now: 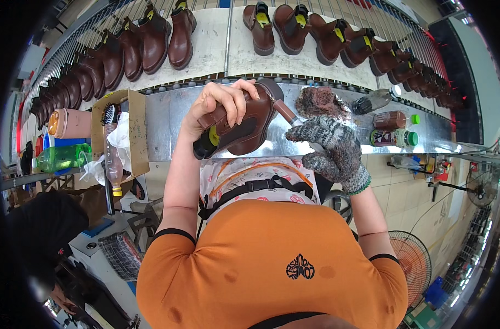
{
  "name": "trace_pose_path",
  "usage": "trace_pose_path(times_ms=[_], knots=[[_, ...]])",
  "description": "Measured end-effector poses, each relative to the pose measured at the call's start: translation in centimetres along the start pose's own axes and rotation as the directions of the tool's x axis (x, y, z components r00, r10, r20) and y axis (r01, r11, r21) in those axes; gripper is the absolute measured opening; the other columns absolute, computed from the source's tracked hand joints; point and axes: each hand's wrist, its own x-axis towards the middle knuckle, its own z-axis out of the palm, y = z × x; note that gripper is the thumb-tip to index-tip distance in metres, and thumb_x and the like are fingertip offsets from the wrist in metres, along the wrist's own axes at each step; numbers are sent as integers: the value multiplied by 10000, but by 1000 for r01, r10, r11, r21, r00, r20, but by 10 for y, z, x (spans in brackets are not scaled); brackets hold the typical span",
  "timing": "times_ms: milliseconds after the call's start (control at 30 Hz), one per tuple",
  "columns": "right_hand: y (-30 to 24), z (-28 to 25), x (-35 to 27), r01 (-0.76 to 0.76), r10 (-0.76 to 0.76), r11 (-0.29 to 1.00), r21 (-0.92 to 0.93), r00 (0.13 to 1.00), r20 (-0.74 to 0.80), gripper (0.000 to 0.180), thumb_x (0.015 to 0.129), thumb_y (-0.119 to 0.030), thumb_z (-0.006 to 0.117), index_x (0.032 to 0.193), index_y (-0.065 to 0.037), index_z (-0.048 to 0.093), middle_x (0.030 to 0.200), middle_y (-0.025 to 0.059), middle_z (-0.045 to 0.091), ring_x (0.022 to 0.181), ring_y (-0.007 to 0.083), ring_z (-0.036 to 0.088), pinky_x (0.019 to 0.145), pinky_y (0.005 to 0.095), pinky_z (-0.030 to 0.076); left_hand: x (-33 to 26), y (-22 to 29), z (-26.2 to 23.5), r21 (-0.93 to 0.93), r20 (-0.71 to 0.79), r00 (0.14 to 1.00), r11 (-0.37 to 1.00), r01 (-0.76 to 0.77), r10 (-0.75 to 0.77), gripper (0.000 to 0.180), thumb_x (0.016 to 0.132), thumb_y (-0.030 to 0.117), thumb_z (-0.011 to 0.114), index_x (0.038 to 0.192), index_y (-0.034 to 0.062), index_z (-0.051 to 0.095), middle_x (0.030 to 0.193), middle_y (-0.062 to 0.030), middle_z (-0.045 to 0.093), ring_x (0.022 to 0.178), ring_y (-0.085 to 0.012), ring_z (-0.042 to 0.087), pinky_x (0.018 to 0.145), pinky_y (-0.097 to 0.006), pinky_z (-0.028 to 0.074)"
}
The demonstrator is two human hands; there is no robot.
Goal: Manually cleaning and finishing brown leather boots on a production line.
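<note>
My left hand [223,104] is closed around a brown leather ankle boot [253,123], which is tilted on its side above the metal bench. The boot has dark elastic side panels, a dark sole and a bit of yellow showing inside its opening. On my right hand [332,148] is a grey knitted glove, stained brown, with its fingers closed on a slim applicator [285,112] that has a brown end and a pale neck. That brown end meets the edge of the boot's sole. A brown-stained sponge [318,101] lies on the bench just beyond the glove.
Brown boots [154,41] line the rack beyond the metal bench [165,120]. At right lie a dark clear bottle [370,102], a bottle of brown liquid [390,120] and a green-capped bottle [390,137]. A cardboard box [137,131] with a brush stands at left, beside a green bottle [63,158].
</note>
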Motion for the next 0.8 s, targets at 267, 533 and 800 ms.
trace_pose_path(times_ms=[267, 533, 800], knots=[[18, 21, 4, 104, -97, 989, 105, 993, -70, 282, 714, -277, 648, 977, -181, 675, 885, 47, 625, 814, 252, 596, 681, 362, 473, -2, -1, -16, -4, -6, 998, 998, -55, 55, 695, 846, 658, 405, 544, 65, 605, 597, -59, 548, 920, -286, 502, 1007, -431, 244], [43, 89, 21, 222, -188, 957, 185, 964, -186, 246, 858, -176, 456, 839, -26, 650, 860, 100, 669, 739, 271, 611, 664, 341, 479, -26, -16, -68, -261, -224, 973, 958, -122, 63, 679, 900, 622, 329, 635, 70, 623, 687, -69, 541, 1092, -293, 432, 977, -447, 331], [69, 129, 15, 22, -15, 943, 331, 1000, -22, 204, 854, -207, 507, 908, -117, 682, 883, 74, 656, 804, 273, 608, 718, 359, 476, -48, -29, -108, -438, -421, 904, 889, -134, -71, 629, 903, 598, 366, 673, 71, 619, 756, -50, 524, 1149, -280, 424, 1027, -448, 304]])
